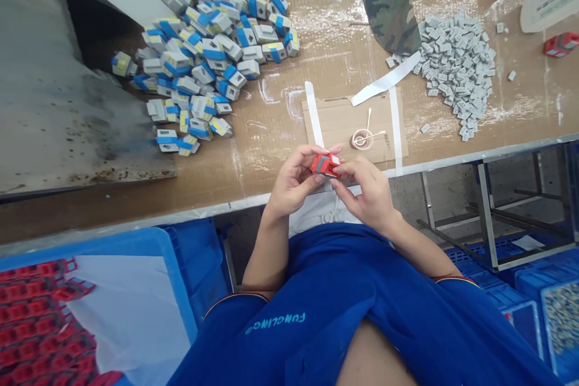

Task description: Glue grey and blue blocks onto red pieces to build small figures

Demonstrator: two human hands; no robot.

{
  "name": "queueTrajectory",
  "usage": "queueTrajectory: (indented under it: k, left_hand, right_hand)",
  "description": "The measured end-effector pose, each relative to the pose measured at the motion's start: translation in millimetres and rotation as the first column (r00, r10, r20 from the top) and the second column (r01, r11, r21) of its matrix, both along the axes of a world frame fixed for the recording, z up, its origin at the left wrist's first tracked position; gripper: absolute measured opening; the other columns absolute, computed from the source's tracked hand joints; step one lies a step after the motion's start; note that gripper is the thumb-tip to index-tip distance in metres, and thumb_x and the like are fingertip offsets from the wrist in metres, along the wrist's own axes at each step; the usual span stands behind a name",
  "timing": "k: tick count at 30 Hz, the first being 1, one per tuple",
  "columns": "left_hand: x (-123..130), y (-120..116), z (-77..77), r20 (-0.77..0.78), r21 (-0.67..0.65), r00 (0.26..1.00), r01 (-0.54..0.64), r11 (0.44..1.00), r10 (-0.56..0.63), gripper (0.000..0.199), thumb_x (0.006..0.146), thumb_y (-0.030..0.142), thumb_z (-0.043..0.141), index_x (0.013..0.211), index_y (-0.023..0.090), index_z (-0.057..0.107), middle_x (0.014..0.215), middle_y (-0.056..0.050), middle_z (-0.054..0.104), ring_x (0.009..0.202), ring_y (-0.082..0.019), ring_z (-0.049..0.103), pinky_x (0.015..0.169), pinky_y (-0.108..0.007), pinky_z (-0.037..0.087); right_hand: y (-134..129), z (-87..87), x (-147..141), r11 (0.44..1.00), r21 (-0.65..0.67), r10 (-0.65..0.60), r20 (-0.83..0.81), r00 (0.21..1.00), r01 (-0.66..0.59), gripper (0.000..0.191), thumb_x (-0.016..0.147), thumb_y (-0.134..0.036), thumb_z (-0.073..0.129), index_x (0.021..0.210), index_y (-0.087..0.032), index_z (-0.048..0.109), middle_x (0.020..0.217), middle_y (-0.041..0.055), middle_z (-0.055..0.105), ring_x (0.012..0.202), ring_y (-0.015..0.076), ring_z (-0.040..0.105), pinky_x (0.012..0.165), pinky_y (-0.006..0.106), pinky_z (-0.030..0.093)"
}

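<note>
2 hands [292,184] [373,192] hold 1 red part [322,164] near 1 cup [362,146] and 2 swabs [370,118].

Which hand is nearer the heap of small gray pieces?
Right. The right hand is to the near left of the heap of small gray pieces; the left hand is farther left.

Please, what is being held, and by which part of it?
A red-and-gray piece: the left grip holds its left end, and the right grip touches its right end.
</note>
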State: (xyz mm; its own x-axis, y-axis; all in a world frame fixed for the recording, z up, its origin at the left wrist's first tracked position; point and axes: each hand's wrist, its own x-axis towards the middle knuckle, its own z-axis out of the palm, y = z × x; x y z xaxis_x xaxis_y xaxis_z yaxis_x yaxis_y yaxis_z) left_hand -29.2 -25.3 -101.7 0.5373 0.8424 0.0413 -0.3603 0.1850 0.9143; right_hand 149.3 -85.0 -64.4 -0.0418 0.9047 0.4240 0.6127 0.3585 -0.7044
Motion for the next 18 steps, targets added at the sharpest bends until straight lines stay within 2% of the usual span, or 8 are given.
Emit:
queueTrajectory:
  k: [5, 8, 12, 18]
  left_hand:
    - [5, -4, 1.2, -0.022, 0.056, 0.995, -0.095, 0.994, 0.097, 0.033, 0.091, 0.026, 0.089, 0.122, 0.022, 0.076, 0.131, -0.013, 0.083, 0.110, -0.020, 0.083, 0.092, -0.027, 0.066]
    - [7, -5, 0.6, -0.015, 0.083, 0.994, -0.107, 0.991, 0.109, 0.033, 0.091, 0.024, 0.088, 0.123, 0.023, 0.079, 0.126, -0.011, 0.084, 0.106, -0.019, 0.083, 0.089, -0.026, 0.067]
    - [7, -6, -1.5, -0.060, 0.128, 0.992, -0.099, 0.987, 0.107, 0.034, 0.093, 0.021, 0.085, 0.126, 0.023, 0.081, 0.122, -0.011, 0.085, 0.108, -0.021, 0.083, 0.094, -0.029, 0.068]
    - [5, -8, -6.2, -0.039, 0.205, 0.993, -0.101, 0.974, 0.111, 0.038, 0.093, 0.013, 0.081, 0.129, 0.026, 0.081, 0.127, -0.009, 0.084, 0.111, -0.020, 0.083, 0.097, -0.029, 0.067]
  right_hand:
    - [-1, 7.1, 0, 0.997, -0.014, -0.075, 0.068, 0.995, 0.076, 0.005, 0.104, -0.019, 0.065, 0.104, -0.024, 0.067, 0.092, 0.0050, 0.072, 0.081, 0.0193, 0.070, 0.068, 0.031, 0.058]
    - [-2, 11.7, 5, 0.999, -0.036, -0.033, 0.087, 0.996, 0.036, 0.006, 0.104, -0.018, 0.064, 0.101, -0.023, 0.065, 0.090, 0.0036, 0.071, 0.076, 0.0168, 0.067, 0.066, 0.029, 0.055]
    - [-1, 14.4, 12, 0.997, -0.070, 0.020, 0.107, 0.994, -0.013, 0.014, 0.103, -0.016, 0.065, 0.093, -0.024, 0.061, 0.082, -0.0001, 0.066, 0.068, 0.0142, 0.060, 0.061, 0.028, 0.047]
    - [0, 8.4, 11, 0.995, -0.067, 0.072, 0.037, 0.997, -0.070, 0.020, 0.103, -0.013, 0.062, 0.088, -0.024, 0.055, 0.077, -0.0021, 0.059, 0.066, 0.0134, 0.056, 0.057, 0.027, 0.042]
